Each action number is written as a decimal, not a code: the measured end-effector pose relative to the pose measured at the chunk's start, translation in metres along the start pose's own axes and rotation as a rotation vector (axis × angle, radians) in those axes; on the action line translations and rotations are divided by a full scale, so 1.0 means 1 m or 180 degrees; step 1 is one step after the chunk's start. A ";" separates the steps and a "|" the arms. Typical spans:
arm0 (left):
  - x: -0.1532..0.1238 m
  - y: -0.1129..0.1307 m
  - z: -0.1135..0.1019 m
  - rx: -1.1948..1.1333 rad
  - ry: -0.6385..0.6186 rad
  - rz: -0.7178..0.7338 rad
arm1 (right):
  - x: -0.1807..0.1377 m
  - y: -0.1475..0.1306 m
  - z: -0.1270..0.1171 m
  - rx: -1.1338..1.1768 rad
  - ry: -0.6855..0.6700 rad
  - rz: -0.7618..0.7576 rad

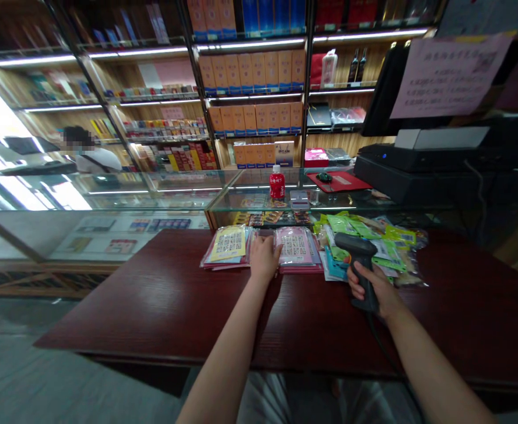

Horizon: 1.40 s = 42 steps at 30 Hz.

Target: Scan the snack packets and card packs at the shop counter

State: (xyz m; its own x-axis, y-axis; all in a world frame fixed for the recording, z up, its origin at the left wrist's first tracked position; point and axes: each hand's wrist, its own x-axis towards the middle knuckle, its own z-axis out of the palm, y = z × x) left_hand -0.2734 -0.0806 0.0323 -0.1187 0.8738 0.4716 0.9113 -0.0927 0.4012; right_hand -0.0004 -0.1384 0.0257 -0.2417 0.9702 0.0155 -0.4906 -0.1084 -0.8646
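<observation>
My right hand [369, 285] is wrapped around the grip of a dark barcode scanner [359, 247], whose head points left; its cable hangs down toward me. My left hand [264, 258] rests on the table between two stacks of clear-wrapped packets, thumb apart from the partly bent fingers and close to the right stack. On its left is the stack with a yellow top packet [229, 244]. To its right lies the stack with a pink printed top packet [294, 245]. Beyond and beneath the scanner spreads a pile of green plastic bags [351, 227] with a blue packet [335, 266].
Behind the dark red table [162, 294] stands a glass display counter [236, 197] with a red bottle [277, 184] and a mouse on a red mat [341, 182]. A monitor [382, 88] rises at right. A person [93, 156] is at far left, before lit shelves.
</observation>
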 end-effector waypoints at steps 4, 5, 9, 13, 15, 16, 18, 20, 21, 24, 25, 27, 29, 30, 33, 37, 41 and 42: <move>0.012 -0.018 -0.028 0.0572 0.0052 -0.0596 | -0.001 0.001 -0.001 0.0034 -0.0007 0.0014; 0.015 -0.025 -0.035 0.0730 0.0093 -0.0778 | -0.001 0.002 -0.001 0.0047 -0.0008 0.0006; 0.020 -0.058 -0.059 0.1183 0.0173 -0.1661 | -0.001 0.002 0.002 0.0056 -0.0026 0.0010; 0.019 -0.082 -0.068 0.1194 -0.0207 -0.2066 | -0.001 0.002 0.004 0.0003 -0.0019 0.0057; 0.018 -0.087 -0.069 0.1185 -0.0182 -0.2117 | 0.000 0.002 0.003 -0.0012 -0.0024 0.0060; 0.018 -0.089 -0.069 0.1176 -0.0130 -0.2145 | 0.000 0.003 0.003 -0.0016 -0.0034 0.0060; 0.019 -0.090 -0.071 0.1120 -0.0051 -0.2240 | 0.000 0.003 0.001 -0.0020 -0.0049 0.0053; 0.021 -0.091 -0.074 0.1042 -0.0004 -0.2306 | 0.000 0.004 0.000 -0.0021 -0.0059 0.0039; 0.023 -0.091 -0.077 0.0996 0.0014 -0.2336 | 0.000 0.004 0.000 -0.0023 -0.0061 0.0030; 0.026 -0.088 -0.084 0.0758 0.0028 -0.2325 | 0.000 0.003 0.001 -0.0039 -0.0055 0.0017; 0.026 -0.087 -0.086 0.0640 0.0028 -0.2291 | 0.000 0.003 0.002 -0.0045 -0.0046 0.0019; 0.025 -0.083 -0.089 0.0397 0.0078 -0.2185 | 0.000 0.002 0.004 -0.0052 -0.0024 0.0031; 0.023 -0.078 -0.088 0.0183 0.0224 -0.2108 | 0.000 0.001 0.005 -0.0048 -0.0015 0.0057; 0.022 -0.075 -0.086 0.0074 0.0340 -0.2053 | -0.001 0.000 0.006 -0.0042 -0.0015 0.0067; 0.020 -0.063 -0.072 -0.0446 0.0760 -0.1672 | -0.001 0.000 0.006 -0.0025 -0.0023 0.0071; 0.021 -0.040 -0.037 -0.2053 0.0773 -0.1215 | -0.001 0.002 0.004 -0.0039 -0.0069 0.0057; 0.019 -0.018 0.003 -0.3310 0.0305 -0.0783 | -0.001 0.001 0.004 -0.0102 -0.0069 0.0027; 0.018 -0.014 0.011 -0.3419 0.0293 -0.0695 | -0.001 0.001 0.004 -0.0114 -0.0067 0.0023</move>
State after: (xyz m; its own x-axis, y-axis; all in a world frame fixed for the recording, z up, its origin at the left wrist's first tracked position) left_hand -0.2841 -0.0586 0.0261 -0.3051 0.8872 0.3462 0.0546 -0.3466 0.9364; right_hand -0.0043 -0.1407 0.0267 -0.2629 0.9646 0.0196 -0.4586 -0.1070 -0.8822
